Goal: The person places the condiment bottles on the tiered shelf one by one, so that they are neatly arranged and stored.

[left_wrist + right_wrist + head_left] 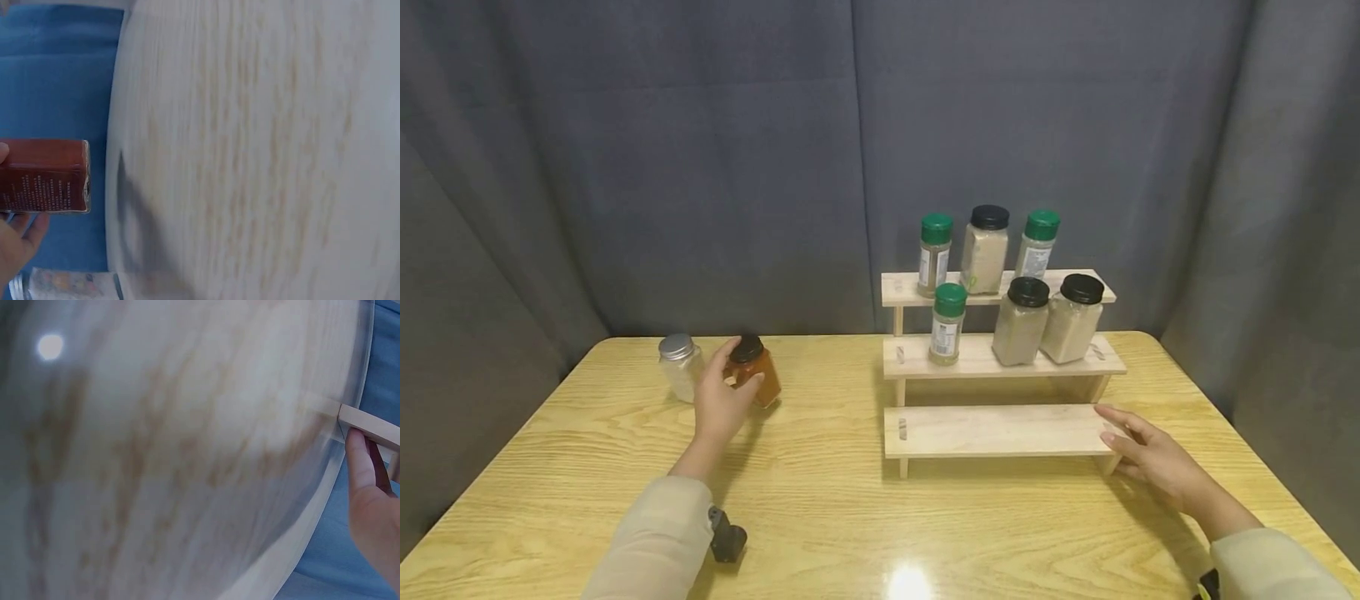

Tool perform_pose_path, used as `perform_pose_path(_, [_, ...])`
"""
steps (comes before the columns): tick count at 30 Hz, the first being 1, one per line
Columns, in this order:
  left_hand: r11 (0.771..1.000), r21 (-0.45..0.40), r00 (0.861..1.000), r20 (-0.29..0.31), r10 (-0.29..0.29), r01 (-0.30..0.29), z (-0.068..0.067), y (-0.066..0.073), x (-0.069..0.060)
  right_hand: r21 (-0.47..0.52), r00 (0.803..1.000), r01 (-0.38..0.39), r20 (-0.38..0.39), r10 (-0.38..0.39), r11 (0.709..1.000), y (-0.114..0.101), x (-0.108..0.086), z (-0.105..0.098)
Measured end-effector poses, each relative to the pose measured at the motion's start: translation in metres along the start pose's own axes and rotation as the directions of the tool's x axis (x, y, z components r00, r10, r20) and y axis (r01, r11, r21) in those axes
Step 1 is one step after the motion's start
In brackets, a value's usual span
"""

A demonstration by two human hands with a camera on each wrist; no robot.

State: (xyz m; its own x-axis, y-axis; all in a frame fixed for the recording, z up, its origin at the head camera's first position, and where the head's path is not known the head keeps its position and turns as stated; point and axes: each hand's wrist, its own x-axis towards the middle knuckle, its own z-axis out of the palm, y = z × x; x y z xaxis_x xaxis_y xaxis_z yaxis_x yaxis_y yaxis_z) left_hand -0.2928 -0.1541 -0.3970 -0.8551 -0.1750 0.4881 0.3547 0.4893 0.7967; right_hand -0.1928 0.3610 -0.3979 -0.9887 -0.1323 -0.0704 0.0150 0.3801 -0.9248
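Note:
My left hand (724,400) grips a spice jar (767,377) with orange-red contents and a black lid, thumb on one side and fingers on the other. In the left wrist view the base of this jar (47,175) shows against the curtain, apart from the table edge. Beside it stands a clear jar (683,371) with a silver lid and pale contents. At the right, my right hand (1161,467) holds the right end of the lowest step of a three-step wooden rack (992,431). In the right wrist view, the thumb (360,462) lies against the step's edge.
Green-lidded shakers (936,250) and a black-lidded jar (987,254) stand on the top step. The middle step bears another green-lidded shaker (946,329) and two black-lidded jars (1021,325). The lowest step holds no jars. Grey curtains (737,167) surround the wooden table (820,517).

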Motion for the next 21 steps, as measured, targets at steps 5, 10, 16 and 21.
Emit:
perform_pose_path(5, [0.998, -0.059, 0.999, 0.051, 0.003, 0.000, 0.001, 0.015, -0.005, 0.016, 1.000, -0.004, 0.006, 0.004, 1.000, 0.000, 0.000, 0.000])
perform_pose_path(10, [0.996, -0.083, 0.995, 0.099, -0.004, 0.013, 0.002, 0.027, -0.009, 0.011, 1.000, -0.003, 0.002, 0.003, 1.000, 0.001, 0.001, 0.001])
perform_pose_path(16, [0.994, -0.107, 0.988, 0.153, -0.021, 0.038, 0.006, 0.040, -0.016, 0.017, 1.000, -0.003, 0.010, 0.003, 1.000, 0.001, 0.001, 0.001])
perform_pose_path(21, [0.989, -0.143, 0.980, 0.200, -0.013, 0.042, 0.009, 0.052, -0.021, 0.025, 1.000, 0.003, 0.012, -0.003, 1.000, 0.001, 0.002, 0.000])
